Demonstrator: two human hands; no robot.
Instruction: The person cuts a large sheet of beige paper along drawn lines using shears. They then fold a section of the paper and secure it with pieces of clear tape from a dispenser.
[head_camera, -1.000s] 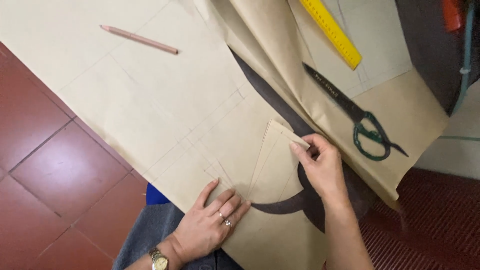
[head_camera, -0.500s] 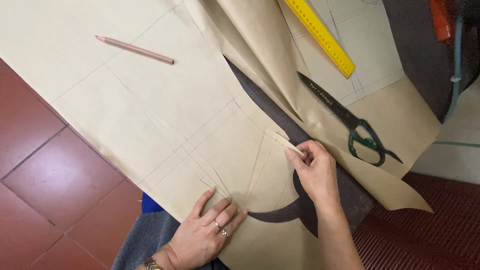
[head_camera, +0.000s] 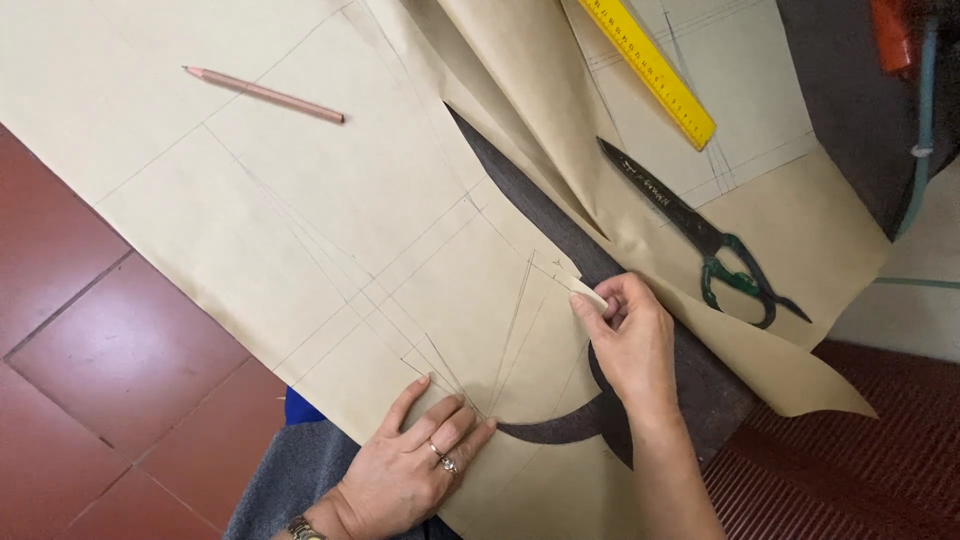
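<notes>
Tan pattern paper (head_camera: 330, 200) — pencil-lined, folded dart, right hand (head_camera: 630, 340) pinching fold, left hand (head_camera: 415, 465) pressed flat

This looks like a small sewing or tailoring workroom, maybe inside a home. Large sheets of tan pattern paper (head_camera: 330, 200) with drawn pencil lines are spread directly on a floor of red-brown tiles (head_camera: 90, 340). On the paper lie a pencil (head_camera: 263, 94), a yellow ruler (head_camera: 650, 68) and big tailor's scissors with green handles (head_camera: 700, 235). A piece of dark fabric (head_camera: 600, 270) is under the paper, as for cutting a garment.
</notes>
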